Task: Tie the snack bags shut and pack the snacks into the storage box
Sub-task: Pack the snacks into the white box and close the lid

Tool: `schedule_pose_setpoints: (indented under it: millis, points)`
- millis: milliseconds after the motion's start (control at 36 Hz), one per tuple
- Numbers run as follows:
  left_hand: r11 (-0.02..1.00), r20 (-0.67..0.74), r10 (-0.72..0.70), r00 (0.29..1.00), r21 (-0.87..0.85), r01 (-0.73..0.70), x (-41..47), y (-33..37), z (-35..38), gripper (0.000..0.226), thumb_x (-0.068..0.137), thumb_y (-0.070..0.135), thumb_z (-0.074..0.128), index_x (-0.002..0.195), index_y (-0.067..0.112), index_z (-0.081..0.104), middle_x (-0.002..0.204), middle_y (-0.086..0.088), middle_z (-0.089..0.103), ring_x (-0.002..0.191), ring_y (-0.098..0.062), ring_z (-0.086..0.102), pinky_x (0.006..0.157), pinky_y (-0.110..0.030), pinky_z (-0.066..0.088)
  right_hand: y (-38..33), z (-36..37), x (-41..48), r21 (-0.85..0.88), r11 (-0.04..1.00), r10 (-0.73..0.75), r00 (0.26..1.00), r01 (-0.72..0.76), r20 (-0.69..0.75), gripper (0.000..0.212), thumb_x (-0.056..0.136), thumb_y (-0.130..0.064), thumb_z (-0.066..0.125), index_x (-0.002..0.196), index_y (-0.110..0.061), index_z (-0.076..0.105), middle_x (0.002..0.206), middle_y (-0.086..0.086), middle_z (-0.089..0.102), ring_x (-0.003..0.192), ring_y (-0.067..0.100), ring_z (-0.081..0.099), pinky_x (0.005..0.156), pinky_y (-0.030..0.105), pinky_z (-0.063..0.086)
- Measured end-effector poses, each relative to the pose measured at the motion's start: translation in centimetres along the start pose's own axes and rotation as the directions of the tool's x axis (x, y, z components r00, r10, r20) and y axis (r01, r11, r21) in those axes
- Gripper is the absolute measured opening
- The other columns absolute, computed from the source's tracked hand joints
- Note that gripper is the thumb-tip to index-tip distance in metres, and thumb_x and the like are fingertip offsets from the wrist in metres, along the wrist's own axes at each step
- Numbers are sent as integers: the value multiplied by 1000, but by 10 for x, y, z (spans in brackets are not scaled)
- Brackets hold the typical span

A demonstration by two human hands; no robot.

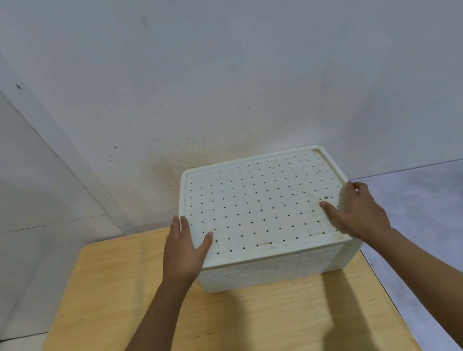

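Head view. A white storage box (270, 269) stands at the far right corner of the wooden bench (118, 310), its right wall level with the bench's right edge and its back close to the wall (237, 55). A perforated lid (257, 201) sits flat on the box and covers its opening entirely.

The left hand (183, 250) lies against the lid's left edge, fingers straight along the side and thumb spread on the top, grasping nothing. The right hand (357, 214) grasps the lid's right edge, with its fingers bent over the rim and its thumb laid on the top.

No snack bags or loose snacks are in view, and the box's contents are hidden. With the lid on and nothing left on the bench, the packing is probably finished and this is the closing of the box. It could equally be the opening of the box before packing; the view does not settle which.

Room for moving: the near half and left part of the bench are open, so the box can slide toward the person or leftward. To the right the bench ends at the box's wall, with floor (442, 205) beyond. A push that way would risk tipping it off.
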State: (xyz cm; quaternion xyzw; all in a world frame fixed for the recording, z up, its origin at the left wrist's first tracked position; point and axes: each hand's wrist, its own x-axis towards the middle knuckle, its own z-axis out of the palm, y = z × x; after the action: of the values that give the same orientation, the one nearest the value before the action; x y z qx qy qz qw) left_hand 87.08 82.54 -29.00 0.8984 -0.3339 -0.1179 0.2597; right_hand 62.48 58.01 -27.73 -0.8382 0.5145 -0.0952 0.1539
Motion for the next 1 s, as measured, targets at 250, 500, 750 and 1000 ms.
schedule_pose_setpoints:
  millis: [250, 500, 750, 1000]
  points:
    - [937, 155, 155, 976, 290, -195, 1, 36, 21, 73, 92, 61, 19, 149, 22, -5, 156, 0, -20, 141, -19, -26, 115, -48, -15, -32, 22, -19, -154, 976, -129, 981, 152, 148, 72, 92, -61, 17, 150, -19, 5, 157, 17, -3, 144, 38, -6, 116, 51, -3]
    - [939, 207, 94, 974, 307, -156, 11, 44, 32, 74, 87, 69, 20, 148, 33, -2, 157, 6, -14, 143, -22, -22, 112, -55, -15, -29, 18, -1, -190, 960, -159, 958, 207, 237, 83, 78, -77, 15, 148, -33, 5, 159, 10, -4, 143, 41, -8, 117, 53, 0]
    - [949, 162, 126, 979, 268, -166, 6, 46, 29, 74, 87, 69, 22, 148, 34, 0, 158, 7, -11, 143, -21, -20, 113, -56, -12, -34, 12, -6, -167, 966, -155, 956, 199, 248, 76, 88, -68, 22, 150, -28, 2, 159, 11, -6, 144, 39, -8, 117, 50, 1]
    - [953, 140, 128, 982, 258, -161, 3, 47, 28, 73, 88, 68, 22, 148, 33, 0, 157, 7, -12, 143, -21, -20, 113, -54, -13, -49, 19, -37, -94, 974, -187, 964, 207, 189, 74, 82, -64, 11, 149, -32, 10, 159, 2, 0, 145, 35, -7, 117, 48, -1]
